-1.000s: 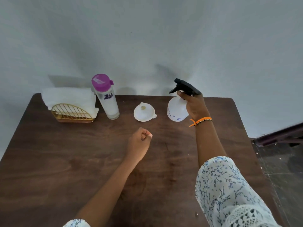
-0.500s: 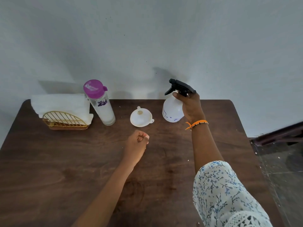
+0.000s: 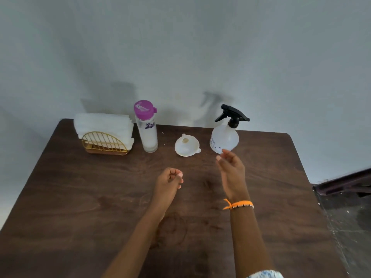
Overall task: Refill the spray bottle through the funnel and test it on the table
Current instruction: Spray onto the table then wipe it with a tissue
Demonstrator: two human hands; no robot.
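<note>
Head view: spray bottle point(image 3: 224, 139) upright, nozzle pointing left.

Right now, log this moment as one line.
right hand: open, off spray bottle | left hand: curled, empty | funnel: upside down on table | trigger head: on

table point(image 3: 80, 197) – dark matt wood | spray bottle point(image 3: 224, 140) – translucent plastic | funnel point(image 3: 186, 147) – white plastic

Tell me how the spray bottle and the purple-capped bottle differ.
The spray bottle has a wide, rounded body; the purple-capped bottle is a slim, straight cylinder. The spray bottle is topped by a black trigger head, the other by a purple flip cap. Both stand upright on the table, their tops on, either side of the funnel.
</note>
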